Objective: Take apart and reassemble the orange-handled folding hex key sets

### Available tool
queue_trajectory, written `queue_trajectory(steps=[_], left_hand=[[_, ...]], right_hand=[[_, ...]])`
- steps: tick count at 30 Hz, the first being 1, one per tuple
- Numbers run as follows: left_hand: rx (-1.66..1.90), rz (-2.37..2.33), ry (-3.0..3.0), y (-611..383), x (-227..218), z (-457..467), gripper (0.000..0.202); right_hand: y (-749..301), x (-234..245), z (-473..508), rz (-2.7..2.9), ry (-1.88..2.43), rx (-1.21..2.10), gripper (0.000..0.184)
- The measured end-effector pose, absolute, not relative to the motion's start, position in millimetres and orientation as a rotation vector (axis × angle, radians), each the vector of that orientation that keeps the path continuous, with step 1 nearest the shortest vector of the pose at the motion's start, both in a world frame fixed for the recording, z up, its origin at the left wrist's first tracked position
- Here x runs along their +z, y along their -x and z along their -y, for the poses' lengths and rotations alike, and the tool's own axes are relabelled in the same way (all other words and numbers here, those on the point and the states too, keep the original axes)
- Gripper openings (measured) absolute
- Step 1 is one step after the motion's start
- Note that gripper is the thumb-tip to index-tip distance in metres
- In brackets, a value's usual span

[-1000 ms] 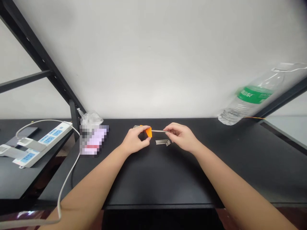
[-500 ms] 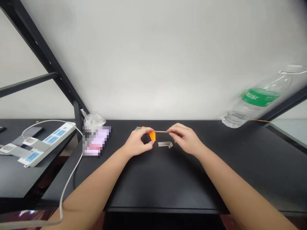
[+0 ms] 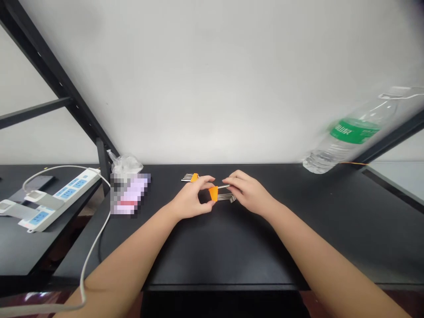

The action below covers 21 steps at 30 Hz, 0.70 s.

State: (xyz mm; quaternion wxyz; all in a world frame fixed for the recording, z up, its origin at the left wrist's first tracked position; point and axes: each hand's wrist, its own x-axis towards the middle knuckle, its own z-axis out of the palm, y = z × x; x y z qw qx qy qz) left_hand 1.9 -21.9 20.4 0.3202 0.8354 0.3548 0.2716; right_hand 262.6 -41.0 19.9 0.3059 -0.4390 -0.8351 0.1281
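Between thumb and fingers, my left hand (image 3: 194, 198) grips an orange hex key holder (image 3: 213, 193). My right hand (image 3: 245, 189) pinches a silver hex key (image 3: 224, 186), whose left end meets the upper part of the holder; the fingers cover its other end. Several bent hex keys (image 3: 227, 197) lie side by side on the black table, just right of the holder and partly behind it. Behind my left hand rests a second orange holder (image 3: 195, 177) with several hex keys (image 3: 187, 177) sticking out to the left.
A large clear water bottle (image 3: 351, 132) with a green label stands at the back right. On the left are a crumpled plastic bag (image 3: 126, 165), a blurred-out packet (image 3: 132, 194) and a white power strip (image 3: 62, 198). A white cable (image 3: 96, 240) crosses over my left forearm.
The hex key in my right hand has gone closer to the orange holder and now slants, with less of it showing. My left hand and the holder sit slightly lower.
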Motion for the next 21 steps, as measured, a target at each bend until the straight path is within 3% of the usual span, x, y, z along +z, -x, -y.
queue_trajectory(steps=[12, 21], left_hand=[[0.711, -0.845, -2.086, -9.4, 17.9, 25.9, 0.069], [0.65, -0.904, -2.214, -10.5, 25.0, 24.1, 0.026]], right_hand=[[-248.6, 9.1, 41.7, 2.408, 1.17, 0.233, 0.033], [-238.8, 9.2, 42.1, 2.345, 1.108, 0.213, 0.028]])
